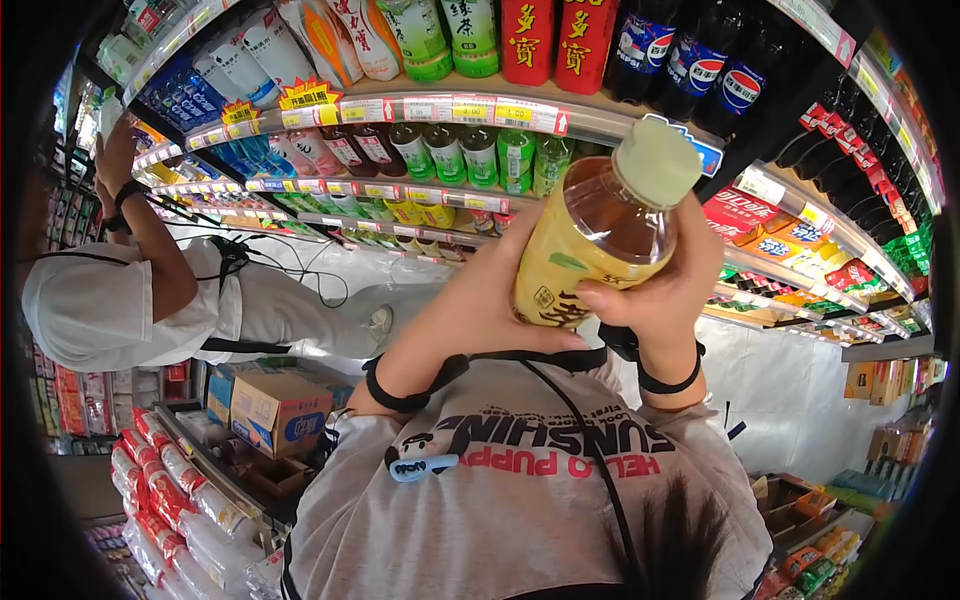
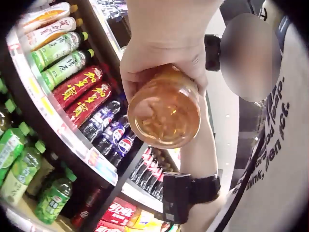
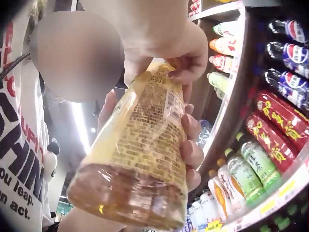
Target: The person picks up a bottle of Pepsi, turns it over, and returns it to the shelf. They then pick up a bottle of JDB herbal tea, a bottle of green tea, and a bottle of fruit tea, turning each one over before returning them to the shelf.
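A plastic drink bottle (image 1: 595, 240) with a yellow label, amber liquid and a pale green cap (image 1: 658, 163) is held up in front of the chest, tilted. My left hand (image 1: 490, 275) grips its lower left side. From the right, my right hand (image 1: 665, 290) grips it too, its thumb lying across the label. In the left wrist view the round base of the bottle (image 2: 164, 121) faces the camera. The right wrist view shows rows of small print on the label (image 3: 149, 121), with fingers wrapped round the side and upper part.
Curved shelves (image 1: 420, 108) of drinks fill the front, with cola bottles (image 1: 690, 65) and red cans (image 1: 530, 40) on the upper level. Another person (image 1: 180, 300) in a white cap stands at left, one arm raised to a shelf. Cardboard boxes (image 1: 275, 410) and wrapped packs (image 1: 175, 490) lie lower left.
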`<state>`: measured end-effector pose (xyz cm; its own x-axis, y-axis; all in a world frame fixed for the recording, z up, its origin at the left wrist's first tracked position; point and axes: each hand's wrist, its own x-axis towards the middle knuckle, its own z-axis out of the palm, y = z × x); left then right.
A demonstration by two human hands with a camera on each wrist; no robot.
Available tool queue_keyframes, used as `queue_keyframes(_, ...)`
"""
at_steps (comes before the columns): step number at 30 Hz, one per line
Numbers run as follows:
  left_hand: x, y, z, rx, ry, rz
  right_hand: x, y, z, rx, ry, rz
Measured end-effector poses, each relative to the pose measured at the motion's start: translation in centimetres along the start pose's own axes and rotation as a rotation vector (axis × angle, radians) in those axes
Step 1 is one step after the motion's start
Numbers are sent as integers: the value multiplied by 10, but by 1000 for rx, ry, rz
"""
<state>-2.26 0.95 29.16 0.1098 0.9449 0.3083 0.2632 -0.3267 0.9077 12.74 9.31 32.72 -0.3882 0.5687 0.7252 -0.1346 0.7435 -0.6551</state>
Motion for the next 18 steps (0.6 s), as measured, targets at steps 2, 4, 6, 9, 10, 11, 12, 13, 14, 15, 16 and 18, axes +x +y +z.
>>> queue_keyframes(2, -6, 5, 8, -151, 96, -41, 3, -8, 2, 99, 27, 17)
queue_keyframes(4, -7, 17, 9, -255, 104, -113, 4, -11, 4, 181, 48, 40)
queue_keyframes(6, -11, 27, 10, -396, 88, -146, 4, -16, 5, 237, 59, 40)
queue_keyframes(9, -16, 31, 10, -582, 64, -113, 2, -22, 10, 412, 53, 66)
queue_keyframes(10, -18, 31, 9, -614, 35, -122, 1, -24, 11, 481, 49, 89)
queue_keyframes(11, -20, 30, 7, -646, 7, -132, 0, -26, 16, 577, 56, 108)
queue_keyframes(12, -21, 30, 6, -678, -22, -142, 0, -24, 18, 646, 19, 59)
queue_keyframes(13, -24, 32, 6, -751, -6, -212, 0, -22, 21, 716, -23, 12)
queue_keyframes(14, -26, 31, 6, -786, -49, -192, 5, -16, 23, 756, -109, -104)
queue_keyframes(15, -29, 26, 6, -820, -94, -171, 5, -18, 24, 834, -147, -62)
queue_keyframes(16, -32, 17, 6, -854, -139, -148, 5, -20, 25, 910, -183, -17)
queue_keyframes(18, -40, -8, 6, -924, -232, -105, 1, -33, 24, 1009, -205, 193)
